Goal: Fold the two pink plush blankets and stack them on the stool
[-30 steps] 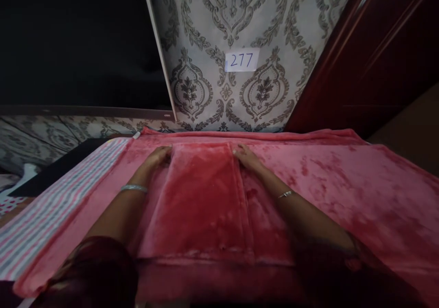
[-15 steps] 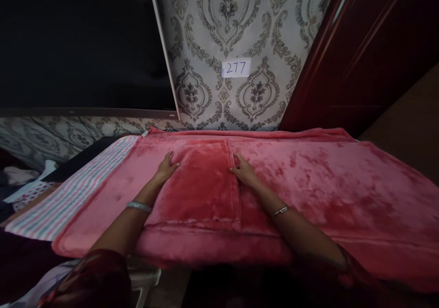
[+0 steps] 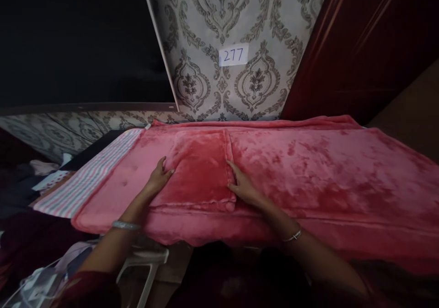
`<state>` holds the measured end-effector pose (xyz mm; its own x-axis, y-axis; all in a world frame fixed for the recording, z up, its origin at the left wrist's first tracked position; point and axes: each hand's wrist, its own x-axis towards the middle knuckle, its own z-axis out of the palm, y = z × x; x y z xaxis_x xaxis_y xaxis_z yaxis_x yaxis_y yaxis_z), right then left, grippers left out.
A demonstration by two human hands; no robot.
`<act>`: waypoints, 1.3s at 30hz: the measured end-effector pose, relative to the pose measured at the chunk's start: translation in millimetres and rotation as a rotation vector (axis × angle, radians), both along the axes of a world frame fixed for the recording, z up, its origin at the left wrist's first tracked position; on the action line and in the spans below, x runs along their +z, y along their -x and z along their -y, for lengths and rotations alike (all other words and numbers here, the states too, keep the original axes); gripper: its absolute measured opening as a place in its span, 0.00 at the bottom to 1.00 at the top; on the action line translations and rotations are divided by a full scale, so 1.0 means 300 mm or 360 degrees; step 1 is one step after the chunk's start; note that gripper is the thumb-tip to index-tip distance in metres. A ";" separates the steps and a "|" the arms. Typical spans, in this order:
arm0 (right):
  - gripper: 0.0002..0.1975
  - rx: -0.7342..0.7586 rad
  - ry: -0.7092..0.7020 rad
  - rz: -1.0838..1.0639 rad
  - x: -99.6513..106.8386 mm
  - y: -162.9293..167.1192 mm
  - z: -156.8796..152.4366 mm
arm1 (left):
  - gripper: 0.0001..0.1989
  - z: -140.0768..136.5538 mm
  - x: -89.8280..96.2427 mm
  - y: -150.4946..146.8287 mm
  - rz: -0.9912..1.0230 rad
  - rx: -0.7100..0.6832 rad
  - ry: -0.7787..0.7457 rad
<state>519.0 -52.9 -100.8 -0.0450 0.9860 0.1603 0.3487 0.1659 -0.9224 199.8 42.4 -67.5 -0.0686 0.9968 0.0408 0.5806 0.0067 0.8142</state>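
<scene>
Cloth [image 3: 200, 168] lies in a plush, folded rectangle

We wear dark red sleeves [image 3: 89, 286], a broad pale grey bangle [image 3: 125, 225] at left and a slim silvery bracelet [image 3: 293, 237] at right.

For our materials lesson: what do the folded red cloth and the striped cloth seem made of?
Folded red cloth: probably plush synthetic fleece with a soft sheen; light and dark patches suggest brushed pile. Striped cloth: perhaps cotton or a blend; it looks matte and flat.
</scene>
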 end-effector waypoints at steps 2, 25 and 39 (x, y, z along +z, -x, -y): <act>0.43 0.0013 -0.0033 -0.0039 -0.002 -0.004 0.002 | 0.45 0.002 -0.001 -0.006 -0.0014 -0.0007 -0.0019; 0.20 -0.0007 -0.0453 0.0521 0.044 -0.049 0.232 | 0.30 0.320 0.094 -0.061 -0.0894 -0.0427 -0.0719; 0.17 0.0162 -0.0602 0.0529 0.004 -0.068 0.250 | 0.13 0.389 0.042 -0.305 -0.0998 -0.1258 -0.0941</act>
<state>539.5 -127.8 -99.5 -0.2470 0.8496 0.4659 0.5777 0.5151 -0.6331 291.2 -74.4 -55.1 0.7589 0.5677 0.3190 0.5551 -0.8201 0.1388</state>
